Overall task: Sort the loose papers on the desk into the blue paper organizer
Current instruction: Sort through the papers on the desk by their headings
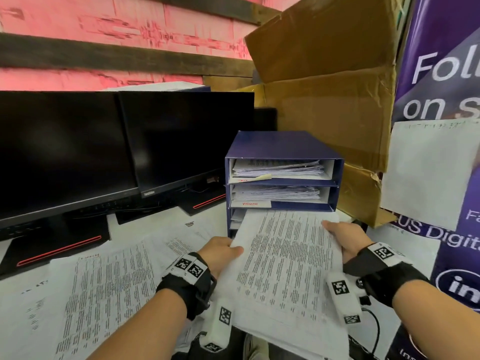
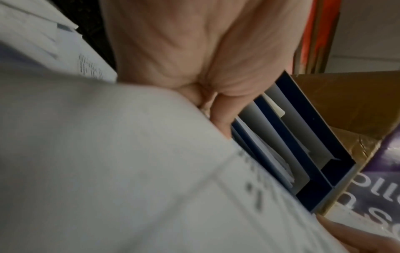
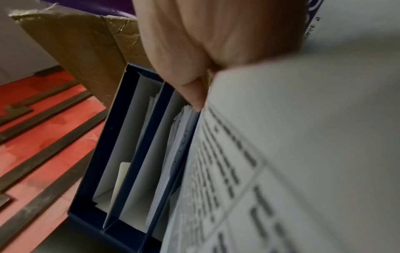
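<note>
The blue paper organizer [image 1: 283, 144] stands on the desk with three shelves; its upper two hold paper piles. A stack of printed papers [image 1: 283, 266] is held in front of it, its far edge at the mouth of the bottom shelf. My left hand [image 1: 220, 253] grips the stack's left edge, thumb on top. My right hand [image 1: 348, 237] grips its right edge the same way. The left wrist view shows the stack [image 2: 129, 171] under my left hand [image 2: 205, 71] with the organizer [image 2: 314, 154] beyond. The right wrist view shows my right hand [image 3: 190, 51] on the stack [image 3: 303, 154] beside the organizer [image 3: 103, 154].
Several loose printed sheets [image 1: 104, 281] cover the desk at left. Two black monitors [image 1: 104, 149] stand behind them. A brown cardboard box [image 1: 324, 100] rises behind the organizer, and a purple banner [image 1: 446, 74] with a white sheet [image 1: 426, 172] fills the right side.
</note>
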Action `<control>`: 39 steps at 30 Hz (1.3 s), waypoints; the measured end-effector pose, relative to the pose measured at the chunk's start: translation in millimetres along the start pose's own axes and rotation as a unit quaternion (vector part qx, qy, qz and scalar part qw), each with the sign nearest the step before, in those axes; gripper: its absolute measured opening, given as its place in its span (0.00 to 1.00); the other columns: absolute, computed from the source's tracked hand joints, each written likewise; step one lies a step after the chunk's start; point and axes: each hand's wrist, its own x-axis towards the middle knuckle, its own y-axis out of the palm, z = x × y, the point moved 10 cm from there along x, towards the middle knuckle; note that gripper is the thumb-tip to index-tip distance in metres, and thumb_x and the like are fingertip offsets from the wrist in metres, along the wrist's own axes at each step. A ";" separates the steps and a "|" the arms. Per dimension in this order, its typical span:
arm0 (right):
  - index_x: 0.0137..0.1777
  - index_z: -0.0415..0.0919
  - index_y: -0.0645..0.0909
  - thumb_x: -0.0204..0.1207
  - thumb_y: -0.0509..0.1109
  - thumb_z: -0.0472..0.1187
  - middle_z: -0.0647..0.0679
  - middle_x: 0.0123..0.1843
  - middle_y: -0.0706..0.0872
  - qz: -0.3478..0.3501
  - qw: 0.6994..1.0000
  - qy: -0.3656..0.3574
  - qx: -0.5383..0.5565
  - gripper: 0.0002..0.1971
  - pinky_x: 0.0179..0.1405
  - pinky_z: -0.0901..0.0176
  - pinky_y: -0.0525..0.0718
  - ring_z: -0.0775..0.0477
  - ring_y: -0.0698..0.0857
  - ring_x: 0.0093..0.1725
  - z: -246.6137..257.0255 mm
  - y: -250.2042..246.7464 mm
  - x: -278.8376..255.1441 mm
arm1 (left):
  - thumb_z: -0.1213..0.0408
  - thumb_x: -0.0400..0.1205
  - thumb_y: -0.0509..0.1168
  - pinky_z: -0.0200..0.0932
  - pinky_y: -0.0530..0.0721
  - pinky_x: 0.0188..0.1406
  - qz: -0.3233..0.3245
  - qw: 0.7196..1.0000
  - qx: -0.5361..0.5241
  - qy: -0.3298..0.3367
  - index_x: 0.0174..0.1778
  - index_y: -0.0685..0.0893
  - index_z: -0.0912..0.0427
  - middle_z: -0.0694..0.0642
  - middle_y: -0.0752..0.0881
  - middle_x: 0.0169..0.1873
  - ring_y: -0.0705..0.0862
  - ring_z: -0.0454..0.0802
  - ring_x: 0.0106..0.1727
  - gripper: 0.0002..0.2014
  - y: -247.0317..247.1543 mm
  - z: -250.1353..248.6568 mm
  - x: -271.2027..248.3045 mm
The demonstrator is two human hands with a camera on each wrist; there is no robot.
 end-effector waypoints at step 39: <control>0.70 0.30 0.67 0.81 0.59 0.22 0.27 0.66 0.78 0.094 0.978 -0.029 0.184 0.18 0.45 0.46 0.91 0.35 0.85 0.53 14.3 47.8 -21.6 | 0.70 0.84 0.64 0.59 0.88 0.50 -0.080 0.990 -0.116 -0.029 0.46 0.75 0.67 0.65 0.84 0.46 0.89 0.67 0.42 0.05 -19.4 -28.6 0.8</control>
